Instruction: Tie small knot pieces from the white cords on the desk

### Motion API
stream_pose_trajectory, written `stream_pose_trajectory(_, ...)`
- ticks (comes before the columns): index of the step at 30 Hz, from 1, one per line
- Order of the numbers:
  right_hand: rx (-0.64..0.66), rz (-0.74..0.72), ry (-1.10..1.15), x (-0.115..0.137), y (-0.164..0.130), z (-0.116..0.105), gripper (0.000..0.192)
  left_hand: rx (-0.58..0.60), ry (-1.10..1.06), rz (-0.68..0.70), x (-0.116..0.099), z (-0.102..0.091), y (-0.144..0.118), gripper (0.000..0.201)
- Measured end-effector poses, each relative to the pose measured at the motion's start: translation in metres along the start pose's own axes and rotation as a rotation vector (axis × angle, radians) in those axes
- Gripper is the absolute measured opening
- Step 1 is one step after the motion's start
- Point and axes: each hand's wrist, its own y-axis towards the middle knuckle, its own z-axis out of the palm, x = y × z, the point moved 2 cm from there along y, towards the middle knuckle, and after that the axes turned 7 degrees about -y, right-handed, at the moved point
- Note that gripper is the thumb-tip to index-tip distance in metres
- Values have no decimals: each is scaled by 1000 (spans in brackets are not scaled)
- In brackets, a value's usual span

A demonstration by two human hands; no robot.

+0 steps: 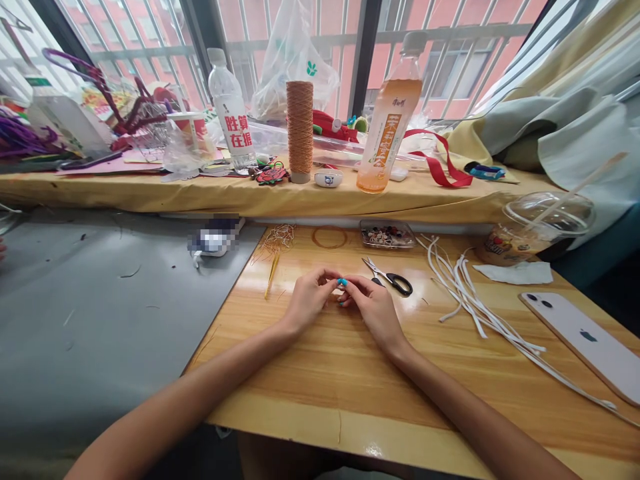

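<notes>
Over the wooden table (280, 373), my left hand (314, 295) and my right hand (373, 303) meet fingertip to fingertip, both closed in a pinch. Bright blue nails show where the fingers come together. What they pinch is too small or hidden to make out. Just beyond my right hand lie scissors (400, 283) with black handles, blades apart and one handle partly behind my fingers. Yellow tweezers (273, 275) rest to the left of my left hand, beside a tangle of thin cord (281, 237). A clear tray of small beads (387, 235) sits further back, near a ring of brown thread (330, 237).
White cords (470, 300), a phone (583, 340) and a plastic cup (515, 233) occupy the right side. Along the raised ledge (165, 197) stand a thread spool (300, 133), a clear bottle (233, 113) and an orange drink bottle (390, 120). A grey mat (115, 327) covers the left.
</notes>
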Motion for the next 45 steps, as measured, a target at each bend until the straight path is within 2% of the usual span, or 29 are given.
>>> stream_pose_trajectory(8,-1,54,105,-5,3,-1,30,-2,233,159,-11,3,-5,13)
stream_pose_trajectory(15,20,71,139,-6,5,-1,30,-13,309,171,-12,3,-5,12)
stream_pose_trajectory(21,9,114,172,-8,7,1,33,-4,241,171,-9,5,-5,16)
stream_pose_trajectory(26,7,89,142,-7,5,2,26,-6,185,149,-7,5,-5,16)
stream_pose_trajectory(31,-42,40,8,-5,3,2,20,28,25,66,-2,4,-2,19)
stream_pose_trajectory(35,-47,-15,-93,-1,4,-1,18,80,-248,-96,2,2,4,25)
stream_pose_trajectory(39,-21,-83,-196,3,5,-6,17,135,-405,-227,-2,0,6,24)
stream_pose_trajectory(41,-31,-146,-282,4,6,-9,16,168,-459,-263,-5,-2,7,24)
stream_pose_trajectory(45,-19,-369,-518,4,9,-14,17,236,-581,-335,-10,-3,6,25)
